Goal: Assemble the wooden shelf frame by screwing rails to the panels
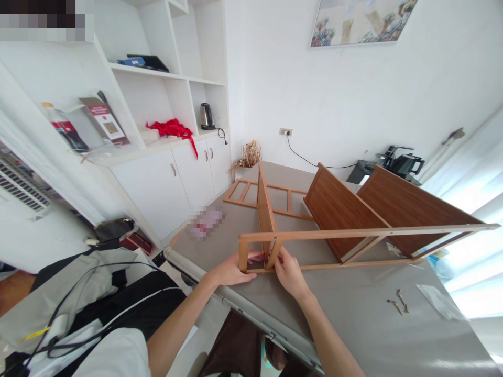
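A partly assembled wooden shelf unit [334,234] lies on its side on the grey table, with its upright boards standing between two ladder-like side frames. At its near left end, my left hand [234,270] is closed round the lower rail, the fingers reaching through the frame's opening. Opposite it, my right hand [290,273] grips the short crossbar [274,255] where the leftmost shelf board [266,204] meets the frame. My fingertips are partly hidden behind the wood. Some screws [398,303] lie on the table to the right of my right hand.
The grey table [353,324] has a clear plastic bag [440,301] at its right and a blurred pinkish item [206,222] at its left. Dried plants [251,153] and a black kettle [406,165] stand at the back. Clothes and cables [94,283] are heaped at lower left.
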Available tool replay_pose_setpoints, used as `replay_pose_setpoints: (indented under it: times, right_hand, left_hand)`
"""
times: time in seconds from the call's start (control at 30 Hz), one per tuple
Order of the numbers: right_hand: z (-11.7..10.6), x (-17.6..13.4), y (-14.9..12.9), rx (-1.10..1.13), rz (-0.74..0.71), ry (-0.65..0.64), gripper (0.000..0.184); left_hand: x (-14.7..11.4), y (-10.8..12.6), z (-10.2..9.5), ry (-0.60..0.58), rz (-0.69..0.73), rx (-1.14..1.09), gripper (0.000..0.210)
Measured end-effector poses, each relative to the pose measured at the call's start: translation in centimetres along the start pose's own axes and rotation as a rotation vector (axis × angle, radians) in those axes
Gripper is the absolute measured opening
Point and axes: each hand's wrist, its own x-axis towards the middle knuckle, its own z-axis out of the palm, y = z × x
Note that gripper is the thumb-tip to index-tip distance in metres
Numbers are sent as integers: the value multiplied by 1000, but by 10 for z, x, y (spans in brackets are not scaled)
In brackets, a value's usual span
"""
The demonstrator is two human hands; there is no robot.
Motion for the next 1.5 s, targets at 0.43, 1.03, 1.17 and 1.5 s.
replay_pose_setpoints:
  times: [0.43,1.03,1.17,1.5]
  right_hand:
    - [1,-6,3,10,25,23,20]
    - [-14,-34,6,73,255,188,28]
    - [-6,-36,2,8,245,191,27]
    - [9,-23,-7,-133,165,103,26]
  left_hand:
    - [-2,1,-3,-46,8,35,77]
    - [-1,-4,-15,-109,5,113,69]
    - [-2,-6,-10,-45,-16,119,52]
    - [-3,-9,-3,47,-44,174,47]
